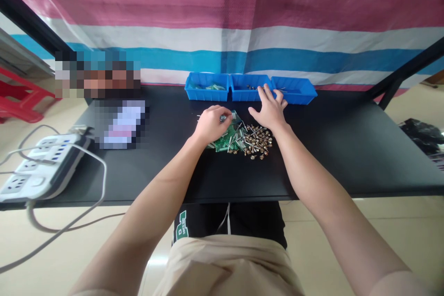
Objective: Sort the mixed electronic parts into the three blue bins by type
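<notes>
My left hand [212, 125] is closed above the left side of a mixed pile, with small shiny metal parts [223, 118] showing between its curled fingers; their exact kind is too small to tell. Spread fingers mark my right hand [272, 110], which holds nothing visible and reaches over the front of the middle blue bin [244, 95] and right blue bin [298, 97]. Below the hands lie brass-coloured round-headed metal pieces with thin shanks [258, 141] and green-and-clear small strips or packets [225, 141]. The middle bin contains a few small metal pieces, and thin pins show in the right one.
The left blue bin [207, 95] contains greenish pieces. On the black table [333, 157], a blurred-out phone-like object [125, 125] lies left. A white power strip [45, 162] with grey cables sits at the left edge. Black frame posts rise at both sides; a striped sheet hangs behind.
</notes>
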The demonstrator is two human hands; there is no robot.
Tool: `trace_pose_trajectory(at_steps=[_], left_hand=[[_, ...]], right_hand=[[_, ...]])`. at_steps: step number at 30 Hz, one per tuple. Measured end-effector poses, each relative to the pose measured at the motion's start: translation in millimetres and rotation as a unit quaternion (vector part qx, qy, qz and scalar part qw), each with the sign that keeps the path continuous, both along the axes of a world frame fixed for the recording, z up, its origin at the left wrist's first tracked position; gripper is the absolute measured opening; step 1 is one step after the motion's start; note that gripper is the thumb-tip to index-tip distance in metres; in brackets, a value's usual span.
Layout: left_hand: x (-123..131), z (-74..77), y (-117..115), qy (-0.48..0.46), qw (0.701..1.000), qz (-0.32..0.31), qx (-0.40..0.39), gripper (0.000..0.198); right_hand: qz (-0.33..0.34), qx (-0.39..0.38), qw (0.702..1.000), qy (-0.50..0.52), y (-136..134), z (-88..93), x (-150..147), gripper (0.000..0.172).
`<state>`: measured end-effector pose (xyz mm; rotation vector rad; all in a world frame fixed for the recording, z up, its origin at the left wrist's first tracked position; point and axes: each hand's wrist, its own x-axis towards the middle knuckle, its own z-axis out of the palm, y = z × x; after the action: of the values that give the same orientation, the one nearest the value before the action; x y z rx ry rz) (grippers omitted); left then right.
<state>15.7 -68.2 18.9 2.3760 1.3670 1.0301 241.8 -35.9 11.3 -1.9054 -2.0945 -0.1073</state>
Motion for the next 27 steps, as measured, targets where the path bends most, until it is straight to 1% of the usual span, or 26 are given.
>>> trace_pose_trajectory(at_steps=[12,17,19,21,23,25,27], left_hand=[[-0.2,-0.3,0.4,0.012,1.000,-0.012,-0.011,0.015],[0.6,-0.7,-0.1,0.026,0.999,-0.009,-0.024,0.018],[1.1,-1.6,-0.3,0.042,0.999,-0.004,-0.033,0.020],[1.6,-2.7,-0.3,0.060,0.997,-0.003,-0.043,0.024],[2.0,-3.7,-0.2,0.069,0.996,-0.008,-0.051,0.028],[2.2,-4.3,0.0,0.076,0.995,-0.013,-0.057,0.030],[2.3,-4.6,0.2,0.086,0.994,-0.016,-0.064,0.031]], right_hand=[[0.011,0.017,0.999,0.034,-0.3,-3.5,1.8,0.077],[0.026,0.056,0.996,0.057,0.3,-8.3,1.9,0.074],[0.037,0.089,0.993,0.075,-0.8,-8.8,0.0,0.065],[0.048,0.120,0.987,0.099,-3.2,-7.1,-2.9,0.048],[0.072,0.132,0.981,0.121,-7.2,-3.1,-6.1,0.029],[0.120,0.115,0.976,0.140,-12.7,2.5,-8.6,0.018],[0.174,0.068,0.970,0.155,-19.1,8.5,-10.2,0.018]])
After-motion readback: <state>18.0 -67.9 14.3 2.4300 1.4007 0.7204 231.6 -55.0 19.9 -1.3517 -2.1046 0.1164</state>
